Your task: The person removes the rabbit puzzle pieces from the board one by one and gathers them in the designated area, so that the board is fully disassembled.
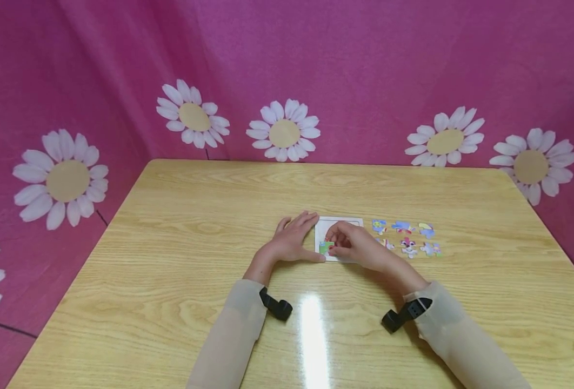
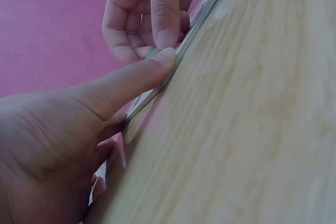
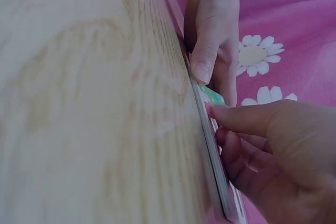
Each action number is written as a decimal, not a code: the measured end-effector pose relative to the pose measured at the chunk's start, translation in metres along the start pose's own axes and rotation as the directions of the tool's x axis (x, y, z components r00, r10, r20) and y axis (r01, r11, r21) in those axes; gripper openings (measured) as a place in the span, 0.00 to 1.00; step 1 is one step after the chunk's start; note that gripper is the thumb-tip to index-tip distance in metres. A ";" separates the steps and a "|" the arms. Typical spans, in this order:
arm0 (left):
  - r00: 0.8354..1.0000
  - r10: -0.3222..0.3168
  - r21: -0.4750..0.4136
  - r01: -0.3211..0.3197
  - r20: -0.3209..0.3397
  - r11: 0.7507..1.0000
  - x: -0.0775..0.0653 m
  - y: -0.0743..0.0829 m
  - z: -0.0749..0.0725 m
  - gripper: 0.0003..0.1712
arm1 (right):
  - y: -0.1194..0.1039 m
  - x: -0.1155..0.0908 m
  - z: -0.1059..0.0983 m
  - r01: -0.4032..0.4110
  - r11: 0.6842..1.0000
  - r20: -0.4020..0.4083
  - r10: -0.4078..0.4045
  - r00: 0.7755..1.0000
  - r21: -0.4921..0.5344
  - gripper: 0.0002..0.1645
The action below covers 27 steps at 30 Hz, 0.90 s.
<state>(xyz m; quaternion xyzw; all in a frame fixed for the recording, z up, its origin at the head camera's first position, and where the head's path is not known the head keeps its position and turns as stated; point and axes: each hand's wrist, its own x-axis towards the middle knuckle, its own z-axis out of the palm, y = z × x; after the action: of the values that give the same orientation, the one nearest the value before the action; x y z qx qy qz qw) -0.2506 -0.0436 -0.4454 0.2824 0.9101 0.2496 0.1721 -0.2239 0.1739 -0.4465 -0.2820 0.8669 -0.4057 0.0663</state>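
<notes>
A white-bordered puzzle tray (image 1: 338,219) lies flat on the table. My left hand (image 1: 294,237) rests along its left side, fingers spread and fairly straight, with the thumb (image 2: 152,64) on the near-left corner. In that corner sits a green puzzle piece (image 1: 323,247), also visible in the right wrist view as a green patch (image 3: 211,95). Right over the tray, my right hand (image 1: 357,246) pinches a small puzzle piece with red on it (image 3: 208,109) between thumb and curled fingers, at the green piece's right side. Most of that piece is hidden by the fingers.
To the right of the tray, loose puzzle pieces lie in two rows, among them a blue-and-red one (image 1: 402,227), a face piece (image 1: 408,247) and a yellow-and-blue one (image 1: 426,229). The wooden table (image 1: 194,216) meets a pink flowered cloth (image 1: 355,81) behind.
</notes>
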 end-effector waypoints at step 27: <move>1.000 -0.005 0.007 0.005 -0.004 1.000 0.001 -0.001 0.001 0.60 | 0.003 -0.007 -0.003 -0.142 0.968 -0.075 0.161 0.984 0.205 0.05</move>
<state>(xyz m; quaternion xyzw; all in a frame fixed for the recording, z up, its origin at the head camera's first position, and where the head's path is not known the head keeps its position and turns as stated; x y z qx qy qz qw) -0.2515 -0.0428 -0.4470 0.2801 0.9121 0.2465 0.1697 -0.2206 0.1807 -0.4477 -0.1881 0.8433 -0.4962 0.0853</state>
